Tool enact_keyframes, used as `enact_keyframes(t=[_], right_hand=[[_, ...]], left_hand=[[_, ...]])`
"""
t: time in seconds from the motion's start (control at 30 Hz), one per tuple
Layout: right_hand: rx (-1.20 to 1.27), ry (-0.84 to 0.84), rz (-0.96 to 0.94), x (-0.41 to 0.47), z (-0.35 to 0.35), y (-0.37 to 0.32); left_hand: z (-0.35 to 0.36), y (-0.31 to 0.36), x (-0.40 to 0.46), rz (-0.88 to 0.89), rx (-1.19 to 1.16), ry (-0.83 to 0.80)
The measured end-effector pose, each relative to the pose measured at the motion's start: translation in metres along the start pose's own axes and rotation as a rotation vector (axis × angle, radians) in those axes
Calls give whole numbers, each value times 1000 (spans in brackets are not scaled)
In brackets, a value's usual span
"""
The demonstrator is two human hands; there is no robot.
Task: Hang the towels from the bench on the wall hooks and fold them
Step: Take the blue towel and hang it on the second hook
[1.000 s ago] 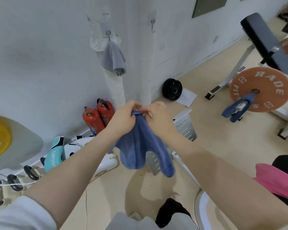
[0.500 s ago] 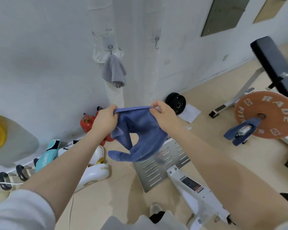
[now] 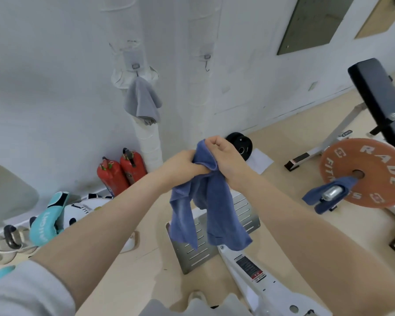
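A blue towel (image 3: 211, 208) hangs in front of me, bunched at its top between both hands. My left hand (image 3: 180, 165) grips the bunched top from the left. My right hand (image 3: 224, 156) pinches the towel's upper edge just beside it, fist closed. On the wall above, a grey towel (image 3: 143, 101) hangs from the left hook (image 3: 136, 67). The right hook (image 3: 206, 62) is bare. A second blue towel (image 3: 322, 197) is draped over the barbell end at the right.
Two red fire extinguishers (image 3: 120, 172) stand at the wall base beside a wrapped white pipe (image 3: 148, 142). A black weight plate (image 3: 241, 143) leans on the wall. An orange plate (image 3: 365, 174) and bench pad (image 3: 379, 99) are right; a metal footplate (image 3: 214, 242) lies below.
My hands, spread apart with the towel's edge stretched between them half a second ago, have come together again, bunching the towel's top. The towel now hangs in two long folds.
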State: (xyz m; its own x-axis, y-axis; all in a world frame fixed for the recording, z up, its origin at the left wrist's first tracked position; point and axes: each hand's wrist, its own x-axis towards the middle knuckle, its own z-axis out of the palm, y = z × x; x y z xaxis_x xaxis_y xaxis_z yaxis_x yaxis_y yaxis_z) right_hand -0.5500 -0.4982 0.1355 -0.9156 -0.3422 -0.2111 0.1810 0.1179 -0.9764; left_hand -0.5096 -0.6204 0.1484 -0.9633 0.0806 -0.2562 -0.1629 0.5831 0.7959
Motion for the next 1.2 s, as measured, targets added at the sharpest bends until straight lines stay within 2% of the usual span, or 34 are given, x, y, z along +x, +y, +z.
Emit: enact_keyframes(t=[0.07,0.17,0.3,0.37,0.43,0.57,0.63,0.7,0.77,0.83,0.9,0.97,1.0,1.1,1.2], right_hand=[[135,-77,2,5,-15,5],[293,-278,19,9,-32,16],[-10,-325,1,14,-42,32],[-152,-368,1,16,-44,36],[-161,-358,-9,18,-42,35],[-181,-182,-71,31,-29,31],[-279,-102,-67,36,-19,31],[-299,-23,-42,37,-10,33],[-234,-14,-50,37,-1,34],[-193,-74,-78,34,10,29],[-159,-141,-117,31,25,20],[-77,-196,-154,26,40,8],[-42,-218,-164,23,46,3],[-72,-281,-191,17,52,-8],[-104,-333,-161,9,53,-9]], left_hand=[[-1,11,1,31,-133,105],[-1,29,1,87,-486,293],[-20,41,11,99,-810,614],[-35,37,17,67,-867,745],[-46,23,22,43,-863,839],[-53,-10,26,-133,-674,968],[-56,-25,21,-257,-700,1014],[-60,-46,14,-433,-566,976],[-61,-62,8,-471,-405,899],[-55,-63,1,-258,-322,730],[-46,-55,-5,-58,-264,416],[-38,-47,-10,43,-183,93],[-36,-46,-11,74,-91,15],[-40,-42,-18,98,131,39],[-47,-51,-25,35,94,14]])
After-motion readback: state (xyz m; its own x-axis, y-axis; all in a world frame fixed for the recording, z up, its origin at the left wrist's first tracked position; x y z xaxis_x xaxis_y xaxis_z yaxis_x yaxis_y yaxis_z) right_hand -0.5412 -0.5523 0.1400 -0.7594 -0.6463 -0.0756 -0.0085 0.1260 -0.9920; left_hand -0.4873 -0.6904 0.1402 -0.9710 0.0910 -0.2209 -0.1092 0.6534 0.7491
